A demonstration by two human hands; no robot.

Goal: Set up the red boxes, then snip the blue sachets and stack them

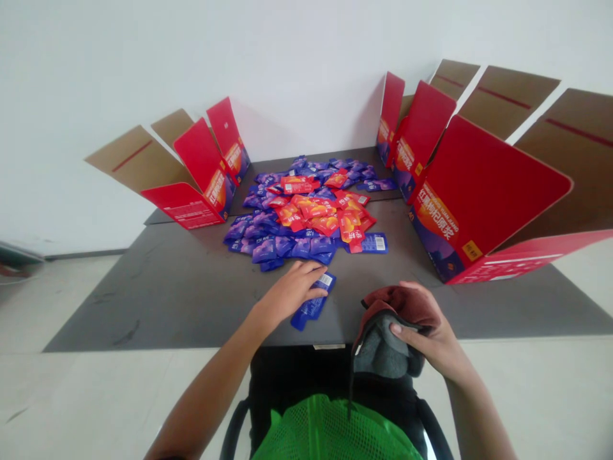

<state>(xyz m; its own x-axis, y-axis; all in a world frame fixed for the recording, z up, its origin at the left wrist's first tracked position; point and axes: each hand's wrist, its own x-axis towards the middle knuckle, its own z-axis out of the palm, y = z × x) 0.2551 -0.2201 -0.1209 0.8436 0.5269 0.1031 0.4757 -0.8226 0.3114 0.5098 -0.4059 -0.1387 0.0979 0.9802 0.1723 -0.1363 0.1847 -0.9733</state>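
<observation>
My left hand lies at the near edge of the table, its fingers closed over the upper end of a blue sachet, whose lower end rests on the tabletop. My right hand is raised at the table's near edge, gripping a soft maroon and grey fabric piece. Just beyond my left hand spreads a large heap of blue sachets, with red-orange sachets mostly on top. Printed barcodes show on some of the blue ones.
Open red cardboard cartons with printed sides stand on both sides of the heap: one at left, others at right. The dark tabletop ends at a tiled floor. A white wall rises behind. Green mesh and black chair parts show below.
</observation>
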